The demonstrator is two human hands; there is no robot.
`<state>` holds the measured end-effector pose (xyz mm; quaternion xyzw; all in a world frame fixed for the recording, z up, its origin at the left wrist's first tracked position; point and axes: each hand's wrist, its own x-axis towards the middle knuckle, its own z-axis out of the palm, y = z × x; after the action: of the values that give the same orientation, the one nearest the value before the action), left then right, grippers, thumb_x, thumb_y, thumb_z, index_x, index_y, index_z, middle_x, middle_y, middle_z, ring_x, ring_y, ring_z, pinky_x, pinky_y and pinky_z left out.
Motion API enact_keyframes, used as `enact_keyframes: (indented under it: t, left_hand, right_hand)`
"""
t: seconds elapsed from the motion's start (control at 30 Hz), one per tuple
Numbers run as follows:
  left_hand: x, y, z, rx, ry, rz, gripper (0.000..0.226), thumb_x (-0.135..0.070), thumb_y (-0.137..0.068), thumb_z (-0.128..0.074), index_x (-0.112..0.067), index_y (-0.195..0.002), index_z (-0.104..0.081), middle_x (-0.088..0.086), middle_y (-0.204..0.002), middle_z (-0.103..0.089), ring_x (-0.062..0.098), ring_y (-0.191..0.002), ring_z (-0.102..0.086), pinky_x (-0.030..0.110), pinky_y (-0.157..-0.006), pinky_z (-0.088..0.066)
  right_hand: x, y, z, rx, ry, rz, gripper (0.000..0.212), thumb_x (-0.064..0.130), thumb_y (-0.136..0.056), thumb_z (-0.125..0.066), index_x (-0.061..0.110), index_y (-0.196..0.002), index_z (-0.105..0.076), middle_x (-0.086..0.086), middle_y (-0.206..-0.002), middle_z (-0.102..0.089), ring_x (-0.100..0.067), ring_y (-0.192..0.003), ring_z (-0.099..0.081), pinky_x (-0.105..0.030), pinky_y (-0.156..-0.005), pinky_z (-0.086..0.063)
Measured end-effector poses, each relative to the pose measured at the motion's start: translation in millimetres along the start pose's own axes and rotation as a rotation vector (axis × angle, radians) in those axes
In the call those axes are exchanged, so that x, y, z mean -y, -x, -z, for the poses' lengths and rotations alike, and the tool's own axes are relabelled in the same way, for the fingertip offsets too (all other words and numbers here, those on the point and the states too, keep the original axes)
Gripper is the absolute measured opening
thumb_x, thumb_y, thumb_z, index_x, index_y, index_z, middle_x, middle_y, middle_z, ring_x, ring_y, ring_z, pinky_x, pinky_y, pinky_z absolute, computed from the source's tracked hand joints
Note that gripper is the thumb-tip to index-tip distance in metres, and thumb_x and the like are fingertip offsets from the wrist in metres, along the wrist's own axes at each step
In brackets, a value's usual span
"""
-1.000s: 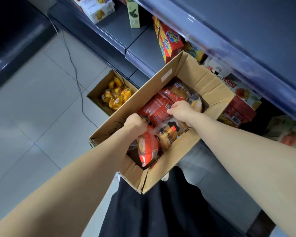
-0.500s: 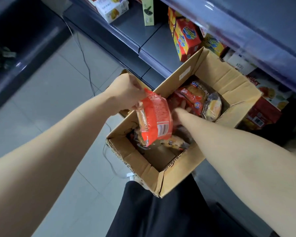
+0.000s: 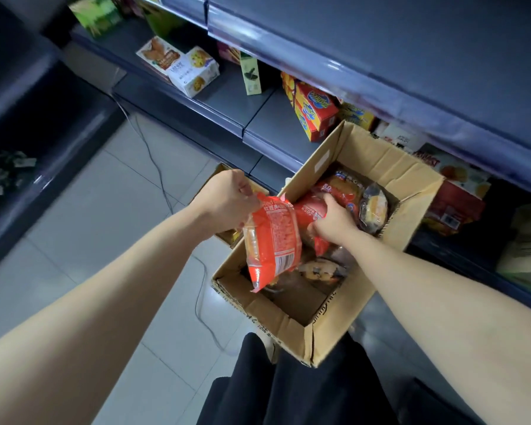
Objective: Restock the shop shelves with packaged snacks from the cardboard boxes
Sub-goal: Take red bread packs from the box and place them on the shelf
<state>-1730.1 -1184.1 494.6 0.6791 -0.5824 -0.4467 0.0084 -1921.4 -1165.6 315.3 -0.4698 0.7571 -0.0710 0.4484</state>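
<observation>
Centre of frame: orange-red snack packet (image 3: 272,243), glossy film, white label panel with barcode low on its face, pale bun visible through a clear strip down its left edge. Pinched at the crimped top seal by the left hand (image 3: 230,200), thumb and fingers curled onto the film. Hanging roughly upright over the near-left part of the open cardboard box (image 3: 292,317); contact with the contents below not determinable.

Just right of it: right hand (image 3: 334,220) down inside the box, fingers curled around a second red packet (image 3: 311,210). Toward the far side of the box: another red-and-orange packet (image 3: 344,185), and a clear-wrapped round bun (image 3: 373,207) against the right wall. Below the held packet: a dark pastry in clear wrap (image 3: 319,269).

Upper centre: dark blue shelf (image 3: 267,130) carrying red-and-yellow cartons (image 3: 314,113) just behind the box, and a white biscuit carton (image 3: 193,72) further left. Left of centre: thin cable (image 3: 154,167) across the tiled floor.
</observation>
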Motion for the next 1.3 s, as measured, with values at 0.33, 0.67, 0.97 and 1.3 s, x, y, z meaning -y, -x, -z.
enact_keyframes:
  t: [0.33,0.67,0.97,1.3]
  left_hand:
    - [-73.4,30.0,48.2,-0.107,0.004,-0.212,0.012,-0.01,-0.084,-0.058,-0.008,-0.075,-0.05,0.024,-0.09,-0.069,0.036,-0.081,-0.07,0.051,-0.075,-0.058]
    - [-146.8,34.9,65.2,-0.141,-0.114,-0.497,0.017,-0.016,-0.083,-0.058,-0.014,-0.071,-0.046,0.012,-0.082,-0.064,0.032,-0.08,-0.065,0.046,-0.075,-0.056]
    - [-177.3,27.5,49.1,-0.144,-0.217,-0.615,0.021,-0.012,-0.083,-0.058,-0.019,-0.069,-0.043,-0.003,-0.069,-0.051,0.021,-0.068,-0.05,0.026,-0.051,-0.035]
    - [-230.9,12.8,23.2,-0.206,0.07,-0.615,0.012,-0.006,-0.084,-0.06,-0.009,-0.082,-0.049,0.005,-0.078,-0.057,0.025,-0.073,-0.052,0.032,-0.065,-0.044]
  right_hand:
    - [4.5,96.3,137.2,0.305,-1.297,-0.109,0.064,0.014,-0.036,-0.069,0.009,-0.099,-0.056,-0.015,-0.089,-0.055,-0.03,-0.08,-0.053,-0.031,-0.062,-0.053]
    - [35.5,152.8,206.5,0.219,-1.439,0.199,0.058,0.015,-0.056,-0.063,0.011,-0.114,-0.058,-0.015,-0.103,-0.068,-0.033,-0.091,-0.067,-0.038,-0.072,-0.056]
    - [46.2,156.6,229.3,0.165,-1.273,0.138,0.017,0.018,-0.08,-0.068,0.003,-0.079,-0.074,-0.016,-0.082,-0.071,-0.04,-0.113,-0.053,-0.046,-0.104,-0.041]
    - [18.6,122.9,352.8,-0.152,-0.844,0.033,0.037,-0.008,-0.087,-0.051,0.001,-0.123,-0.049,-0.019,-0.103,-0.063,-0.028,-0.09,-0.064,-0.05,-0.088,-0.052]
